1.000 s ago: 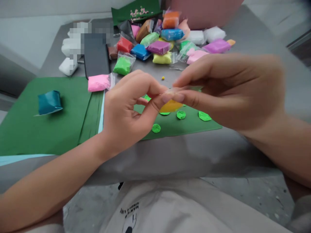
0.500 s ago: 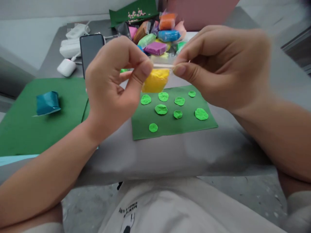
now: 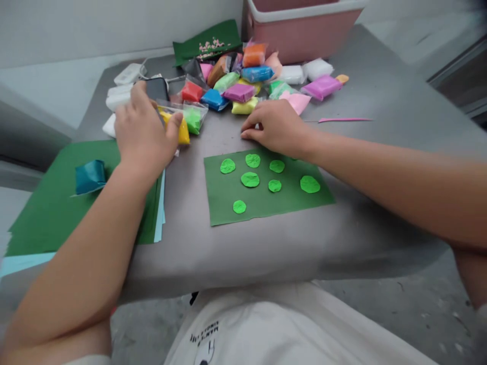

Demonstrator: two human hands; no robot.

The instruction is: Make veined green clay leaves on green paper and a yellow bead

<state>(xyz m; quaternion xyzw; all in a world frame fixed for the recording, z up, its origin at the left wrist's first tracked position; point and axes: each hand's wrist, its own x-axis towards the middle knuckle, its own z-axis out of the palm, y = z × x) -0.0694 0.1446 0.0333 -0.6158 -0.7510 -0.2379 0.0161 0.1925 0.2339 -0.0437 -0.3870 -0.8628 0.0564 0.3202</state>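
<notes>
My left hand [image 3: 142, 132] reaches to the back left, its thumb and fingers closed around a clear bag of yellow clay [image 3: 183, 131] beside a black phone [image 3: 158, 90]. A bag of bright green clay [image 3: 193, 117] lies just right of it. My right hand [image 3: 276, 126] is low over the grey table, behind the dark green sheet [image 3: 224, 203]. Its thumb and index tips are pinched together; whether anything is between them cannot be seen. Several flat, bright green clay discs [image 3: 250, 179] lie on the sheet, and my right wrist partly covers its far edge.
Several bagged clays, including a purple one [image 3: 239, 93], are piled at the back before a pink bin [image 3: 300, 35]. A pink needle tool [image 3: 344, 120] lies behind my right forearm. Left are green sheets [image 3: 41, 213] with a teal packet [image 3: 90, 177] and white chargers [image 3: 127, 74].
Both hands held the yellow clay bag by its top strip in front of me. My left hand has carried it back and left; my right hand has let go and lowered to the table.
</notes>
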